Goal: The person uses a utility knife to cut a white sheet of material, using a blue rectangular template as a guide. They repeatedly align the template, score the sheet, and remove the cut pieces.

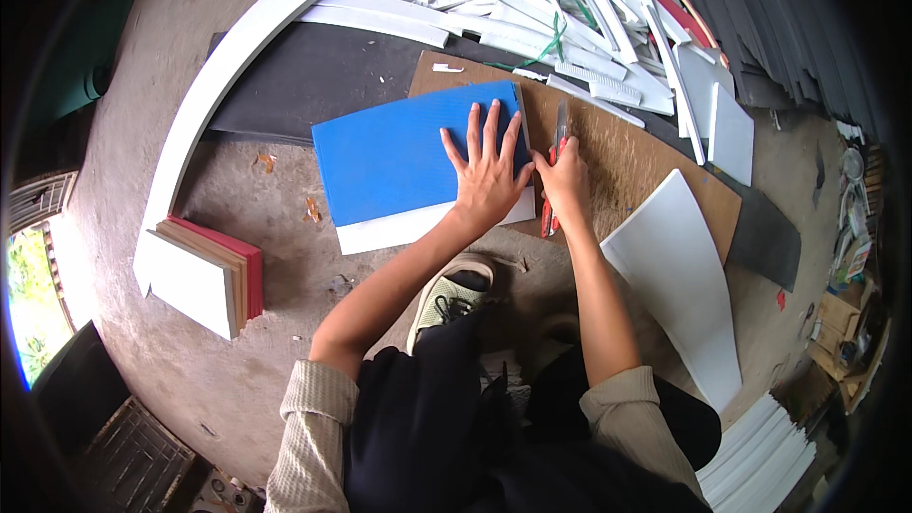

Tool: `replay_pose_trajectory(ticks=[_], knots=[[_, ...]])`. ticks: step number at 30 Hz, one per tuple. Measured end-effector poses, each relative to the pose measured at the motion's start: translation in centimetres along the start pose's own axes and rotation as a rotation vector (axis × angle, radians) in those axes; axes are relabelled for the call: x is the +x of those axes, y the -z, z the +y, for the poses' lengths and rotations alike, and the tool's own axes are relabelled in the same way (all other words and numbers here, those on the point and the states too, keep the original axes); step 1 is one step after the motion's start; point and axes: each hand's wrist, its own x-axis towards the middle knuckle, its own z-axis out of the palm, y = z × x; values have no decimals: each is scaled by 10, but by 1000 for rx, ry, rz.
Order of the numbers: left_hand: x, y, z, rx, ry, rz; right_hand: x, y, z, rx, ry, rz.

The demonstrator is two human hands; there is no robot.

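Note:
A blue rectangular sheet (389,154) lies over a white sheet (378,232), whose near strip shows along the blue one's near edge. My left hand (488,182) presses flat on the right part of the blue sheet, fingers spread. Just right of the sheets' right edge, my right hand (567,179) is closed around a red utility knife (560,120), its blade end pointing away from me. The knife is over a scratched brown board (632,166), which reaches under the right part of the sheets.
White offcuts (598,62) and green strapping pile up at the far side. A long white strip (204,95) curves along the left. On the floor stands a stack of white, tan and red pieces (204,275). A curved white sheet (679,271) leans at right, near stacked white sheets (765,456).

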Motion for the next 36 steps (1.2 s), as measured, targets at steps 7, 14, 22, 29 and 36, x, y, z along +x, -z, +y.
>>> replay_pose_trajectory(ticks=[7, 14, 22, 29, 36], knots=[[13, 8, 5, -89, -11, -38, 3, 10, 0, 1, -47, -38], [26, 12, -12, -12, 20, -82, 0, 14, -8, -71, -15, -37], [48, 51, -115, 14, 69, -133, 2, 10, 2, -45, -3, -37], [68, 51, -141, -16, 100, -185, 3, 14, -2, -110, 58, -8], [64, 12, -100, 110, -41, 239, 6, 18, -6, -156, 106, 11]])
